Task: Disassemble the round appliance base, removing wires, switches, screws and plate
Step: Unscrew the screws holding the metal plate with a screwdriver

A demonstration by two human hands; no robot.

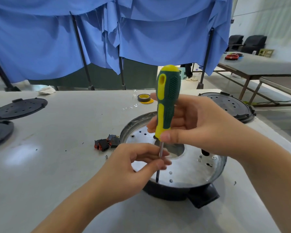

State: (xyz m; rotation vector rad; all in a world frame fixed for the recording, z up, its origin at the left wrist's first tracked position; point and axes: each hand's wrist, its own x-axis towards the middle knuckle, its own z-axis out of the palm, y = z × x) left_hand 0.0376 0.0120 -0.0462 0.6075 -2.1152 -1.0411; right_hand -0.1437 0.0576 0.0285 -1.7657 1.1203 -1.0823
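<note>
Two hands are working at frame centre. The right hand (188,126) is wrapping the green-and-yellow handle of the screwdriver (166,105); the left hand (138,167) is pinching its thin shaft, guiding the tip onto the metal plate (191,169) near its lower rim. The plate is sitting inside the round appliance base (175,190), lower centre on the counter (57,165). Judging: plate stiff, thin, probably slick and sharp-edged; the base light enough to skate, so best gripped by its black rim. Removed switches (107,142) are lying just left of it.
</note>
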